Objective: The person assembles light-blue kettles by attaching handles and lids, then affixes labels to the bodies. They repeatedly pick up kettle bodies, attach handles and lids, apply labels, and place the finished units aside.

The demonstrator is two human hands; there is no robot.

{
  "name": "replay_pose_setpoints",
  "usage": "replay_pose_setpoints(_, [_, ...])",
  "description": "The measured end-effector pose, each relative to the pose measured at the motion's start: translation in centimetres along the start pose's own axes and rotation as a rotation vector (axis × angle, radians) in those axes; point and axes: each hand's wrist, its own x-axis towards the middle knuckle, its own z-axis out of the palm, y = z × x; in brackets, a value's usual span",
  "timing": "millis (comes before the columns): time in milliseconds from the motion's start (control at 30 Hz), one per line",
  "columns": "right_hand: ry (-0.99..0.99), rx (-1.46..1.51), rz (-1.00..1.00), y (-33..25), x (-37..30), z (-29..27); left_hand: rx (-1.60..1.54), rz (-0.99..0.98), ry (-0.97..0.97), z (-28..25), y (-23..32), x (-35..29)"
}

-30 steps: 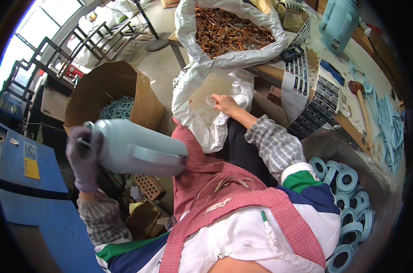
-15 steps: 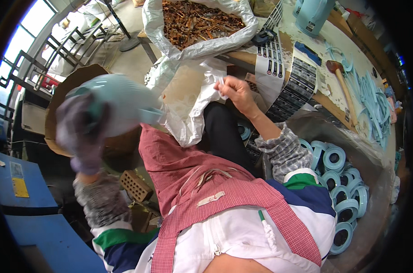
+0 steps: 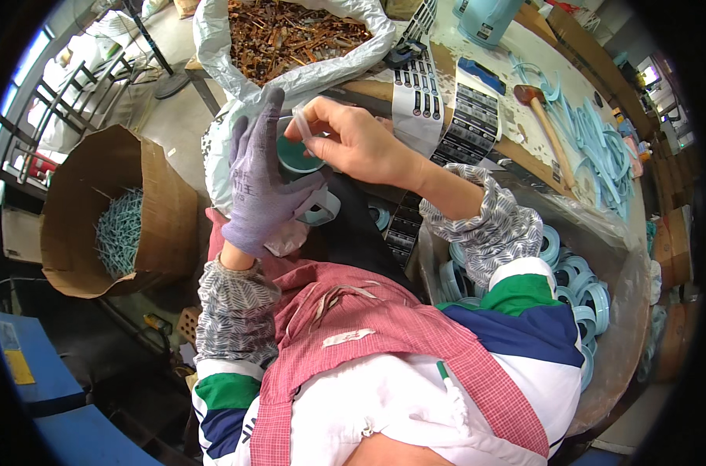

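A light blue jug [image 3: 297, 157] with a green inside stands over my lap, its mouth turned up toward me and its handle on the near side. My left hand [image 3: 263, 175], in a purple glove, lies along the jug's left side with the fingers stretched and spread. Bare, my right hand [image 3: 360, 144] is closed in a pinch at the jug's mouth. Between its fingertips is a narrow translucent strip [image 3: 301, 130]. Part of the jug is hidden behind both hands. A white plastic bag [image 3: 219, 159] hangs just beyond the left glove.
Left stands a cardboard carton [image 3: 166, 210] holding thin blue-green strips. Ahead is a white sack [image 3: 322, 79] of brown scraps. The table bears label sheets [image 3: 475, 113], a mallet [image 3: 551, 132], blue strips [image 3: 601, 151] and another jug [image 3: 485, 22]. Blue ring-shaped parts [image 3: 594, 303] fill a bag at right.
The jug has come from the left, by the carton, to over my lap. My left hand has loosened from it and spread its fingers. My right hand has moved to its mouth.
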Motion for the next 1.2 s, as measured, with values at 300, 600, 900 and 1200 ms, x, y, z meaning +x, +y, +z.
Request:
replay_pose_setpoints(300, [-0.184,-0.755,-0.183,0.7,-1.8,1.6,-0.249,-0.058,-0.09,1.0,-1.0,-1.9])
replay_pose_setpoints(600, [-0.273,-0.902,-0.099,0.3,-2.3,1.9,0.087,0.096,-0.207,0.0,0.5,-1.1])
replay_pose_setpoints(900, [-0.173,0.157,-0.013,1.4,4.8,-4.7,-0.096,-0.153,0.118,-6.3,2.6,-2.6])
replay_pose_setpoints(1200, [-0.013,-1.018,-0.169,21.7,18.9,-3.2,-0.791,-1.185,0.543,-10.6,-2.0,-22.3])
